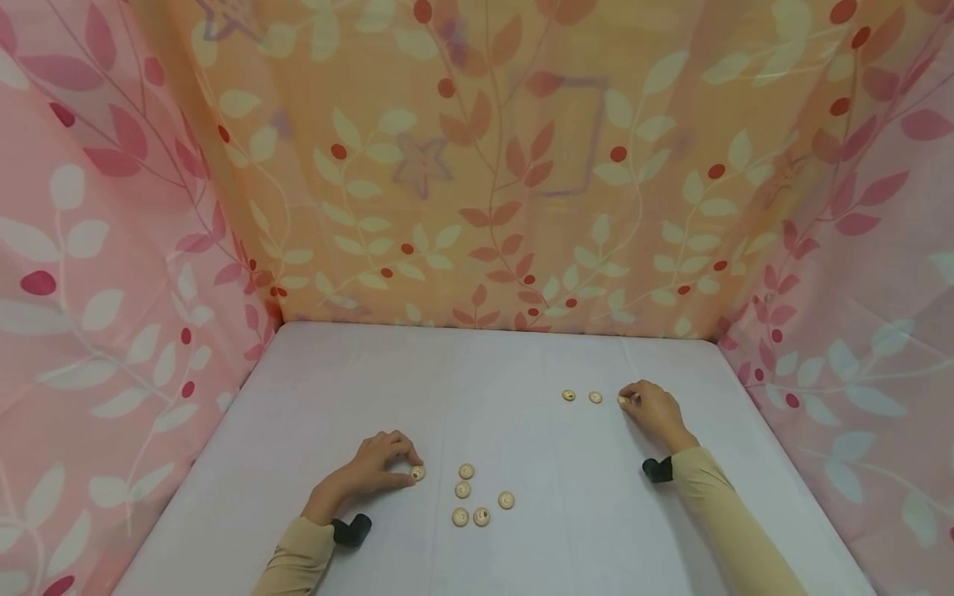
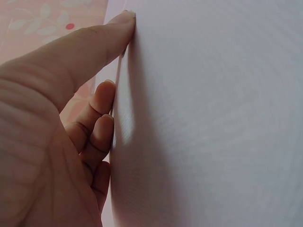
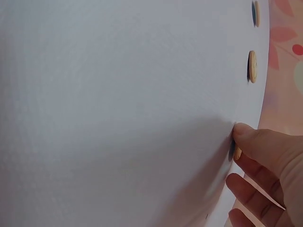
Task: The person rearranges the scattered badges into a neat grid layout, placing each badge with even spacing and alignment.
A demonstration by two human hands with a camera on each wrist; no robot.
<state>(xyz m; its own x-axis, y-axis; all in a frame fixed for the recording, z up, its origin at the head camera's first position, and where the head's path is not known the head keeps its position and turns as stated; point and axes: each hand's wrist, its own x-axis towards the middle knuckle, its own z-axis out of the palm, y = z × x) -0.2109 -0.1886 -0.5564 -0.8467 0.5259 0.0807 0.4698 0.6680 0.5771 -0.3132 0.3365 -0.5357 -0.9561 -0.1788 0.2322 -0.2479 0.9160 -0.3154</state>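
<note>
In the head view my left hand (image 1: 371,463) pinches a small round wooden disc (image 1: 417,473) between thumb and fingers, low over the white table. That disc is hidden by the thumb in the left wrist view. Farther back on the right, my right hand (image 1: 656,414) holds another wooden disc (image 3: 237,152) between thumb and forefinger, at the cloth surface. Two more discs lie in line to its left: the nearer one (image 1: 595,397) and the farther one (image 1: 569,396). Dark marks show on the discs, too small to read.
Several loose discs lie front centre, among them a pair side by side (image 1: 481,516) and a lone disc (image 1: 507,500). White cloth covers the table (image 1: 417,372). Leaf-patterned curtains (image 1: 484,165) stand behind and at both sides. A black wrist mount (image 1: 352,531) sits under the left wrist.
</note>
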